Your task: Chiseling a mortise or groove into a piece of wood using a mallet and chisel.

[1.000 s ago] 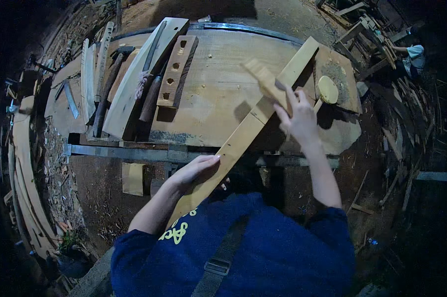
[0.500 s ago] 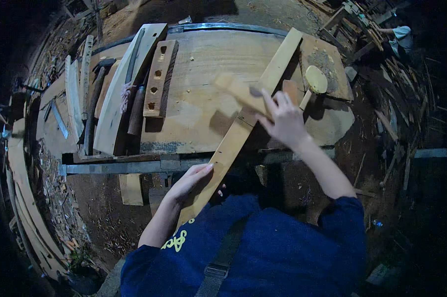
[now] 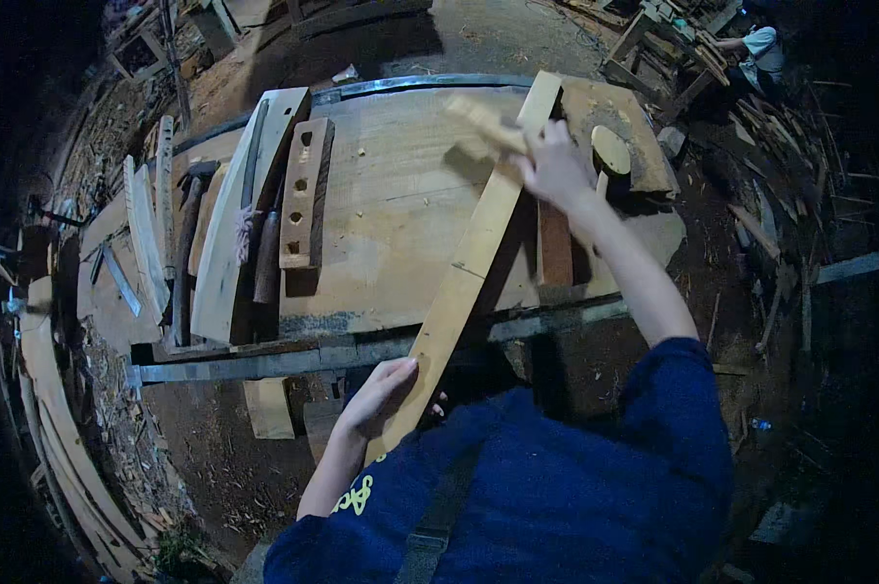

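Note:
A long pale wooden plank (image 3: 478, 234) runs slantwise from my body to the bench's far edge, a thin dark line drawn across its middle. My left hand (image 3: 379, 391) is closed around the plank's near part, the thumb on top and fingertips showing past the far side. Over the plank's far half, my right hand (image 3: 558, 167) grips a short, light wooden piece (image 3: 483, 122) that sticks out to the left. Blur hides its exact kind. Under the plank on the right lies a reddish wood block (image 3: 554, 243); beyond it is a round-headed wooden tool (image 3: 609, 151).
On the workbench's (image 3: 381, 224) left side lie a block with several holes (image 3: 305, 195), a thick pale beam (image 3: 235, 224), a hammer (image 3: 188, 243) and thin strips. A metal-edged bar (image 3: 235, 368) borders the near side. Another person (image 3: 760, 54) is far right, among scrap wood.
My right hand has moved away from me along the plank with the short wooden piece, past the drawn line. My left hand keeps its hold. The whole view has shifted slightly.

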The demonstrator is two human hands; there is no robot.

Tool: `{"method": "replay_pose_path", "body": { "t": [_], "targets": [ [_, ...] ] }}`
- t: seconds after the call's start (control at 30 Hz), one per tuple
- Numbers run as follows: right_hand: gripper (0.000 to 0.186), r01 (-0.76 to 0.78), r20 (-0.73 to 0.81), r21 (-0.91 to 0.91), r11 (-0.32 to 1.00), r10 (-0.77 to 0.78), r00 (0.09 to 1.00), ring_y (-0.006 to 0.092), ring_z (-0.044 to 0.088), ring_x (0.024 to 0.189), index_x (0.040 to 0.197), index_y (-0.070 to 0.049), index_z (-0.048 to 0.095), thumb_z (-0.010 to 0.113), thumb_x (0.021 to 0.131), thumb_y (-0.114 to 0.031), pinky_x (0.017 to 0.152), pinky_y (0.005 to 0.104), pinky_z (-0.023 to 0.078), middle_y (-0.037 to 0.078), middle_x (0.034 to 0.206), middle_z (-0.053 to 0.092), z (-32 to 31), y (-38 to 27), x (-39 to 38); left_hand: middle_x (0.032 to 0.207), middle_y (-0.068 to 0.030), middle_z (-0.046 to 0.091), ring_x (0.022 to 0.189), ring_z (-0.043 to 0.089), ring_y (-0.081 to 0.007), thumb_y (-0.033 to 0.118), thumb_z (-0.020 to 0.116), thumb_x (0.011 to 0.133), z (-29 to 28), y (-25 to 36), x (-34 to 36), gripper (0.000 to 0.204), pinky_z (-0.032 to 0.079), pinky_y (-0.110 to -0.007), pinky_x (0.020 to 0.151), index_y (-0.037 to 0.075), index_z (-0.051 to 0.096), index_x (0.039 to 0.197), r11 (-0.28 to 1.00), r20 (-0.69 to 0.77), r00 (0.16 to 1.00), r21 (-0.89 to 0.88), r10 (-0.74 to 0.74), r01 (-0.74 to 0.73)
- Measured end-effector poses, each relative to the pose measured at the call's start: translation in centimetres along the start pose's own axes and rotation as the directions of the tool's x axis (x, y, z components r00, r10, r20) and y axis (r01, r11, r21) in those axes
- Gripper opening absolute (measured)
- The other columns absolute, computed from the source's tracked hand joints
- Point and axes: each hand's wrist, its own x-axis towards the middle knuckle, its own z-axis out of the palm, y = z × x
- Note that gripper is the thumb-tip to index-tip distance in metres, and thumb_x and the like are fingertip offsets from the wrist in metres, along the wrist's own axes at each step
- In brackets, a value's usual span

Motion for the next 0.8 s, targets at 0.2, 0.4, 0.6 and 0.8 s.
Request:
{"method": "replay_pose_path", "body": {
  "t": [0.2,0.4,0.6,0.8],
  "targets": [
    [0.06,0.142,0.058,0.209,0.968,-0.158,0.986,0.0296,0.052,0.098,0.131,-0.005,0.051,0.071,0.08,-0.032,0.078,0.0398,0.05,0.014,0.098,0.052,-5.0,-7.3,-5.6,0.09,-0.0019,0.064,0.073,0.057,-0.0081,0.035,0.055,0.097,-0.3,1.7,-0.5,0.038,0.046,-0.024,0.064,0.0,0.061,0.111,0.945,-0.162,0.968,0.296,0.191,-0.137],
    [0.06,-0.156,0.046,0.364,0.918,0.149,0.988,0.0324,0.052,0.095,0.129,-0.003,0.053,0.073,0.079,-0.029,0.083,0.0435,0.046,0.016,0.096,0.056,-5.7,-8.7,-7.2,0.078,-0.0081,0.066,0.068,0.06,-0.017,0.032,0.054,0.097,-0.9,4.2,-0.6,0.037,0.046,-0.031,0.063,-0.003,0.065,0.1,0.747,-0.447,0.739,0.654,0.504,-0.114],
    [0.053,-0.35,-0.092,0.338,0.874,0.4,0.912,0.0355,0.055,0.093,0.126,-0.002,0.058,0.07,0.083,-0.032,0.085,0.0442,0.044,0.02,0.097,0.064,-5.0,-5.2,-8.7,0.07,-0.0265,0.061,0.073,0.06,-0.0457,0.039,0.051,0.097,-1.6,6.6,1.2,0.05,0.047,-0.047,0.064,-0.005,0.061,0.074,0.394,-0.396,0.607,0.908,0.689,0.145],
    [0.061,-0.503,-0.092,0.106,0.858,0.512,0.854,0.0346,0.053,0.095,0.14,-0.012,0.047,0.069,0.085,-0.027,0.09,0.0434,0.041,0.018,0.1,0.066,-4.9,-1.3,-10.1,0.065,-0.021,0.062,0.064,0.064,-0.0378,0.041,0.05,0.096,-0.6,8.1,3.0,0.05,0.05,-0.048,0.058,0.002,0.06,0.066,0.02,-0.327,0.565,0.877,0.757,0.48]
  ]
}}
